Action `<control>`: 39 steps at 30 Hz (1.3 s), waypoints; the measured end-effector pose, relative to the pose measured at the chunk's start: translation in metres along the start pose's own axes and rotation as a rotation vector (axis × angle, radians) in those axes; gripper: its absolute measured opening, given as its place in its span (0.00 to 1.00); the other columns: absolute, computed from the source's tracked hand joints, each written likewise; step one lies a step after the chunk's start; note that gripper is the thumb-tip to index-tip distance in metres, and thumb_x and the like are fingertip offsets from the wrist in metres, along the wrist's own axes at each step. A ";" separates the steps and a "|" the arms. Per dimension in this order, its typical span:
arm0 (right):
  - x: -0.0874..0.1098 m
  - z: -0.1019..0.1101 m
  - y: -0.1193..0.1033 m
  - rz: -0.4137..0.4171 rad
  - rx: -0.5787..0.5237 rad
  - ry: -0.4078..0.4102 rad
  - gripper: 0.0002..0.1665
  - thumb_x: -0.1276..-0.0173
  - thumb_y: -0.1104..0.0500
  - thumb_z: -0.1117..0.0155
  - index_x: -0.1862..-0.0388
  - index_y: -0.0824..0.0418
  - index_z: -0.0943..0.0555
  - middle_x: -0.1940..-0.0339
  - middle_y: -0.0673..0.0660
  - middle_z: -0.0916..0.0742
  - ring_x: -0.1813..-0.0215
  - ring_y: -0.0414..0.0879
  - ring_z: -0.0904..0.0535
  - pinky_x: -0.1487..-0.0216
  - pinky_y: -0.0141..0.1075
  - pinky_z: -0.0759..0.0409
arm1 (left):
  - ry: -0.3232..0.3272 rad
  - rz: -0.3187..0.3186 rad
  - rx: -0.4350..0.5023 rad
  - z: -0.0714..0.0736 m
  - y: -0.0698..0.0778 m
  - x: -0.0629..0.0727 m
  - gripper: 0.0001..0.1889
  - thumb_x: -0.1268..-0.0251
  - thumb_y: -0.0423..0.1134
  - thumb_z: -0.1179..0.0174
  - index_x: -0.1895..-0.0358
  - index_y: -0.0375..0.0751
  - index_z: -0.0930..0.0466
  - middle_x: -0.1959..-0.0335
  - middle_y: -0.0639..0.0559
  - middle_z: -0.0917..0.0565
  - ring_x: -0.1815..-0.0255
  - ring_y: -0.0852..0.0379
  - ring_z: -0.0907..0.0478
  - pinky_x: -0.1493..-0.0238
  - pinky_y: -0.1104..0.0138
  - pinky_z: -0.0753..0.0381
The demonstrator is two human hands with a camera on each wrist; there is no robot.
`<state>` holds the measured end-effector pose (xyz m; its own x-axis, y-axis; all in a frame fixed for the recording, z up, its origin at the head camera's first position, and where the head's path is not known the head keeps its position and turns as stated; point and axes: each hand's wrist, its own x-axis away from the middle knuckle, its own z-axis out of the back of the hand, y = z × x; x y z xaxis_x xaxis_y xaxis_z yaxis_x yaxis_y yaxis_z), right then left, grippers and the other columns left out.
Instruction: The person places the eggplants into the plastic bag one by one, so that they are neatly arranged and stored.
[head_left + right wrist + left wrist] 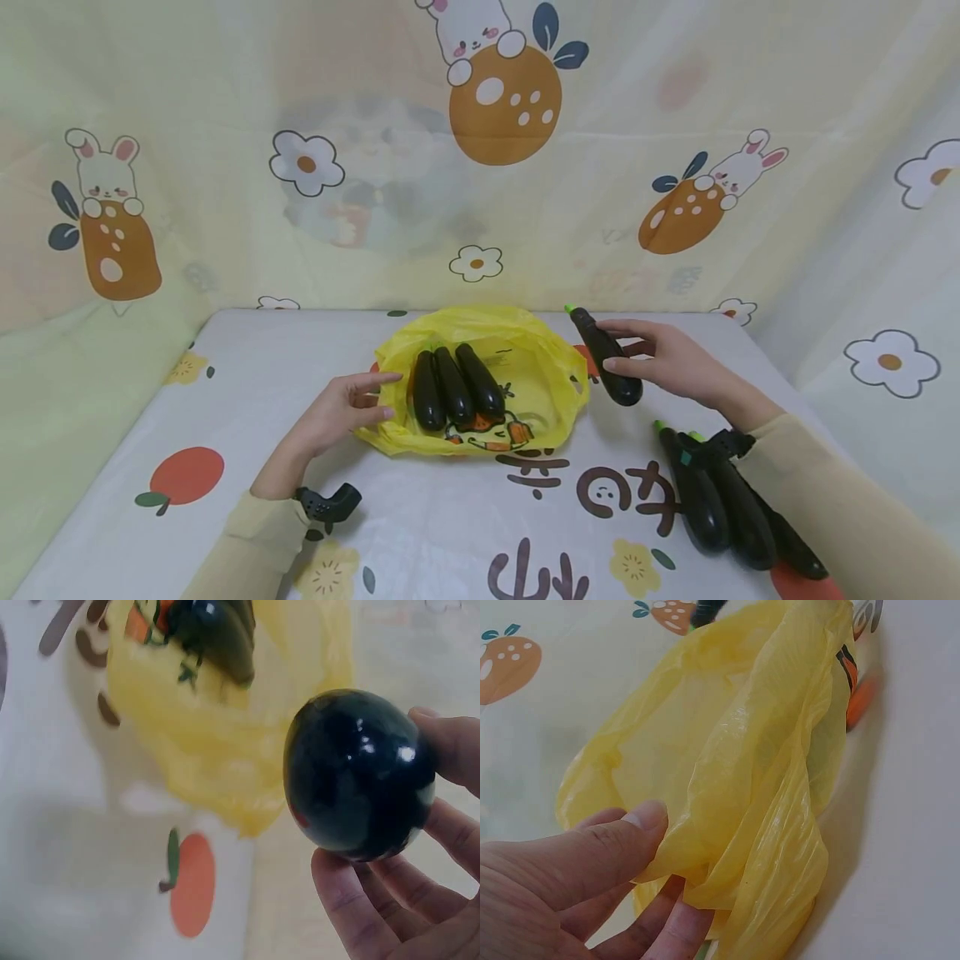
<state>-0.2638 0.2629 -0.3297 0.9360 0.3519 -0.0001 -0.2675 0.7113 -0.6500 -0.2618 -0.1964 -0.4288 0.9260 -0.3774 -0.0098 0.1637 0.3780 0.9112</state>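
Observation:
A yellow plastic bag lies spread with its mouth towards me, and three dark eggplants sit side by side in its left part. My left hand holds the bag's left rim; in the left wrist view the thumb is on the near side of the plastic and fingers are behind it. My right hand grips another eggplant above the table, just right of the bag. Its green stem points up and away, while the right wrist view shows its rounded end between thumb and fingers.
Three more eggplants lie on the table at the right, partly beneath my right forearm. A printed white cloth covers the table. Behind it hangs a curtain with rabbits and flowers. Each wrist wears a black camera strap.

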 end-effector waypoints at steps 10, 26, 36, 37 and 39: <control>-0.004 -0.016 -0.037 0.079 -0.040 -0.063 0.36 0.30 0.54 0.29 0.25 0.57 0.28 0.31 0.63 0.20 0.37 0.62 0.19 0.43 0.50 0.14 | -0.002 0.001 0.004 0.001 -0.001 0.000 0.27 0.32 0.33 0.34 0.30 0.37 0.25 0.27 0.32 0.29 0.35 0.34 0.21 0.49 0.61 0.13; -0.021 -0.055 -0.052 0.148 -0.065 -0.207 0.33 0.30 0.57 0.30 0.27 0.60 0.26 0.37 0.67 0.19 0.44 0.57 0.16 0.52 0.43 0.11 | 0.008 0.020 -0.004 0.002 0.000 0.000 0.27 0.32 0.34 0.33 0.30 0.38 0.25 0.26 0.32 0.30 0.36 0.34 0.20 0.48 0.61 0.13; -0.039 -0.077 -0.050 0.083 -0.012 -0.222 0.33 0.32 0.55 0.29 0.28 0.55 0.24 0.32 0.63 0.20 0.42 0.60 0.17 0.59 0.39 0.11 | 0.000 0.017 -0.001 0.001 0.000 0.000 0.27 0.32 0.34 0.33 0.30 0.37 0.25 0.25 0.32 0.30 0.35 0.34 0.21 0.47 0.60 0.13; -0.041 -0.079 -0.050 0.083 -0.006 -0.218 0.33 0.32 0.54 0.29 0.28 0.55 0.24 0.32 0.63 0.19 0.42 0.59 0.17 0.59 0.39 0.11 | 0.000 0.017 0.000 0.001 0.000 0.000 0.27 0.32 0.34 0.33 0.30 0.37 0.25 0.25 0.32 0.30 0.35 0.34 0.21 0.47 0.60 0.13; -0.043 -0.082 -0.050 0.091 0.012 -0.212 0.33 0.32 0.54 0.29 0.28 0.55 0.24 0.33 0.62 0.19 0.42 0.59 0.16 0.58 0.39 0.11 | -0.001 0.014 0.000 0.001 0.000 0.000 0.27 0.32 0.34 0.33 0.30 0.37 0.25 0.25 0.32 0.30 0.35 0.34 0.21 0.47 0.60 0.13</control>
<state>-0.2723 0.1619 -0.3598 0.8392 0.5341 0.1020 -0.3525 0.6773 -0.6458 -0.2623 -0.1968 -0.4281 0.9278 -0.3730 0.0034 0.1508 0.3834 0.9112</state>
